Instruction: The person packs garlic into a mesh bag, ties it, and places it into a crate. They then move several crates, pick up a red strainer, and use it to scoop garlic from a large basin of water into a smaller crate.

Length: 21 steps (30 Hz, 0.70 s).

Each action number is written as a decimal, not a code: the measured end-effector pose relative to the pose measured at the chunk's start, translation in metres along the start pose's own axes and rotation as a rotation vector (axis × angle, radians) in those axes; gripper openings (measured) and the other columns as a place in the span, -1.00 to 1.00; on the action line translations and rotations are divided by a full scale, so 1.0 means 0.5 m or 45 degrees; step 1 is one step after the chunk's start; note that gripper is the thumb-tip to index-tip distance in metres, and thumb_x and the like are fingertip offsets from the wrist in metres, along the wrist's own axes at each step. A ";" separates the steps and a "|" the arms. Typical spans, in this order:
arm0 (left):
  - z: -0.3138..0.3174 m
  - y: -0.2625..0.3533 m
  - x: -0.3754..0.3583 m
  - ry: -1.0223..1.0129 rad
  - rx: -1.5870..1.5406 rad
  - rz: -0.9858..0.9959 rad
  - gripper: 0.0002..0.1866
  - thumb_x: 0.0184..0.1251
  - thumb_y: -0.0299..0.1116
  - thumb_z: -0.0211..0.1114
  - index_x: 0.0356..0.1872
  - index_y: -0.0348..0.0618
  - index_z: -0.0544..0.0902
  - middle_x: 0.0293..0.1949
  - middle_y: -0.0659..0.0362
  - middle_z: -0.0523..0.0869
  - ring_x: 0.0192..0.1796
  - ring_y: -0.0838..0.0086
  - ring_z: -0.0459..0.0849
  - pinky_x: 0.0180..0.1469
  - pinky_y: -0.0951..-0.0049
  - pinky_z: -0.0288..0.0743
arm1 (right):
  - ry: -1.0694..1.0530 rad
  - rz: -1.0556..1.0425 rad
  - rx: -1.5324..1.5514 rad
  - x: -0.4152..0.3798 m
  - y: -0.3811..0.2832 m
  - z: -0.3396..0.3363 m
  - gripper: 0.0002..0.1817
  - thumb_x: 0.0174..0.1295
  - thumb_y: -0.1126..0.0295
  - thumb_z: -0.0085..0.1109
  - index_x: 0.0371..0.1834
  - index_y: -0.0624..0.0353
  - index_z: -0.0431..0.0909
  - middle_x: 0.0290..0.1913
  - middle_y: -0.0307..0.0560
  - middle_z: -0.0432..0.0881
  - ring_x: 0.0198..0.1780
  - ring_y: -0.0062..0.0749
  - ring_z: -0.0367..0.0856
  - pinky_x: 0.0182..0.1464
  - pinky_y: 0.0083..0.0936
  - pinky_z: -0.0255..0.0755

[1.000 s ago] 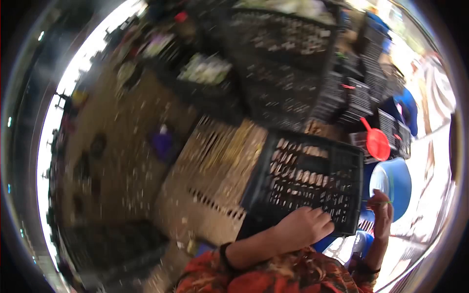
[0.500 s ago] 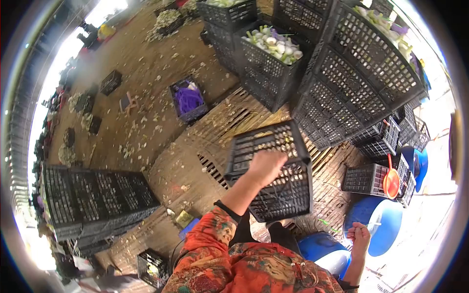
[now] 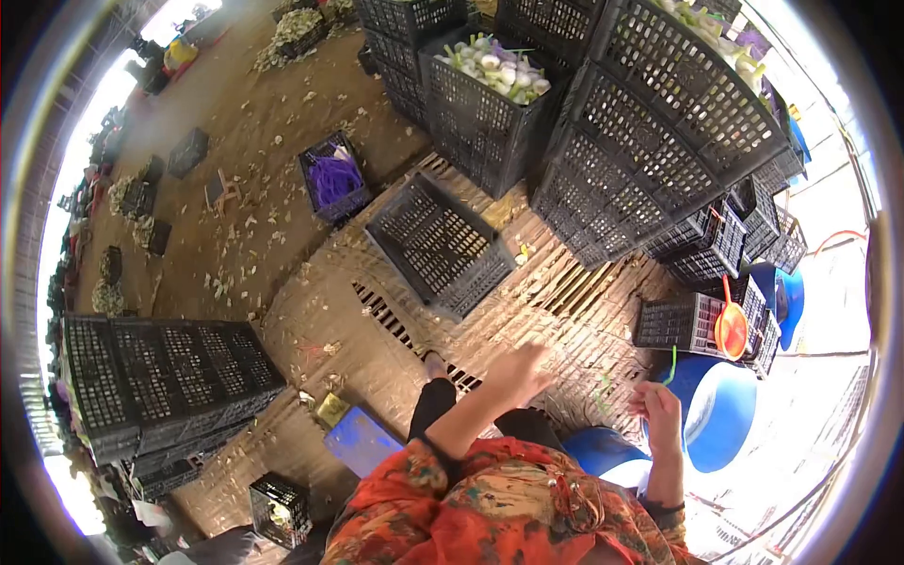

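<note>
Floor [image 3: 589, 247] edges the crate [image 3: 435, 231] — left hand [image 3: 520, 375] apart.

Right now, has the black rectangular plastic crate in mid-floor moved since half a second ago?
Yes: the mid-floor crate has moved forward, closer to the small black plastic crate holding purple material.

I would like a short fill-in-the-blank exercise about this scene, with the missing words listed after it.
A thin strip by the bare right hand is coloured ____.
The rectangular black plastic crate before the person has its open side facing ____.
The hand farther from the round blue plastic drum is the ____ one.
White bulbs with green stalks fill another crate coloured ____.

Missing words: green; up; left; black.
</note>
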State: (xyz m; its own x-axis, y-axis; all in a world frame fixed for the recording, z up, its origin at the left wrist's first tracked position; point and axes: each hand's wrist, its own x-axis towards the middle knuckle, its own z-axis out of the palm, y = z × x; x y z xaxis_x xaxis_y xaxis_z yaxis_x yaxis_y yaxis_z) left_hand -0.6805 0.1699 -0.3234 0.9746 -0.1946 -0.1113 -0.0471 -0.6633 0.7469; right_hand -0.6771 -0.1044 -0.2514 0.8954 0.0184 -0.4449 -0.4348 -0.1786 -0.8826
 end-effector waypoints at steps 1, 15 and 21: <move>0.009 -0.005 -0.032 -0.042 -0.019 0.002 -0.54 0.05 -0.11 0.25 -0.09 -0.21 0.47 -0.25 0.01 0.58 -0.28 0.21 0.61 -0.27 0.30 0.46 | -0.113 -0.007 0.020 0.013 -0.005 0.007 -0.80 0.28 0.45 -0.12 -0.24 0.35 0.48 -0.43 -0.09 0.55 -0.47 -0.49 0.54 -0.39 -0.61 0.47; -0.228 0.048 -0.148 -0.249 -0.743 -0.267 -0.80 0.20 -0.37 0.17 -0.24 -0.31 0.57 -0.55 0.31 0.53 -0.51 0.69 0.43 -0.47 0.64 0.29 | -0.914 -0.317 0.062 0.028 -0.190 0.305 -0.76 0.29 0.45 -0.16 -0.15 0.29 0.52 -0.34 -0.20 0.61 -0.36 -0.56 0.58 -0.27 -0.63 0.48; -0.418 -0.134 -0.238 -0.230 -0.701 -0.294 -0.80 0.21 -0.36 0.18 -0.30 -0.30 0.64 -0.59 0.29 0.57 -0.56 0.73 0.42 -0.52 0.68 0.29 | -0.698 0.053 0.427 0.025 -0.172 0.486 -0.76 0.30 0.37 -0.11 -0.21 0.33 0.49 -0.28 -0.05 0.61 -0.38 -0.49 0.60 -0.29 -0.57 0.52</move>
State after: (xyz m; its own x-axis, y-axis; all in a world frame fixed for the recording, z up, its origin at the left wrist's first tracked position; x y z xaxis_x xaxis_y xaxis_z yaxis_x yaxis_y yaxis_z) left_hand -0.7474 0.3885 -0.2231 0.8914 -0.2415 -0.3835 0.3273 -0.2422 0.9134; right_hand -0.6518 0.1503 -0.2181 0.7368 0.5339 -0.4148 -0.5542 0.1255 -0.8229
